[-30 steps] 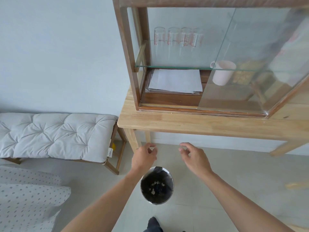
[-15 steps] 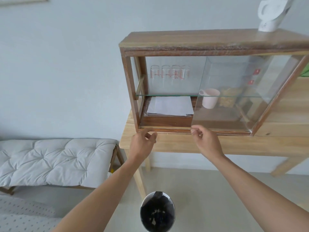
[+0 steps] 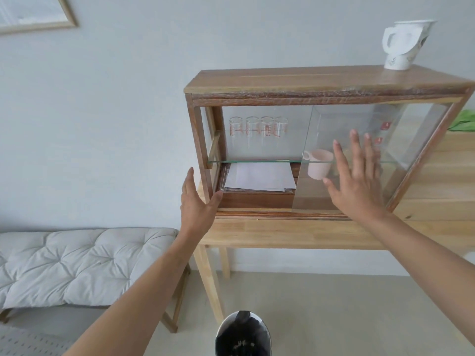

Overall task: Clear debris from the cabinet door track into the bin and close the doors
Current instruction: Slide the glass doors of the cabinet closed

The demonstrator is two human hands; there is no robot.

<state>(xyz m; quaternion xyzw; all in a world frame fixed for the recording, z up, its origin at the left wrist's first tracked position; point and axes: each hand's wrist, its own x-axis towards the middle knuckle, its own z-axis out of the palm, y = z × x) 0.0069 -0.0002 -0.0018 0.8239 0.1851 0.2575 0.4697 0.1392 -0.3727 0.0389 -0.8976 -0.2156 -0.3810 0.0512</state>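
Right hand (image 3: 357, 181) flat against glass door (image 3: 401, 140)

The cabinet (image 3: 308, 83) stands on the bench (image 3: 295, 233); a jug (image 3: 401, 44) sits on its top at right, and the bin (image 3: 243, 335) lies near, on the floor.

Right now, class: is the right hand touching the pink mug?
Apart. The head view shows the right hand outside the glass door; the pink mug sits behind it.
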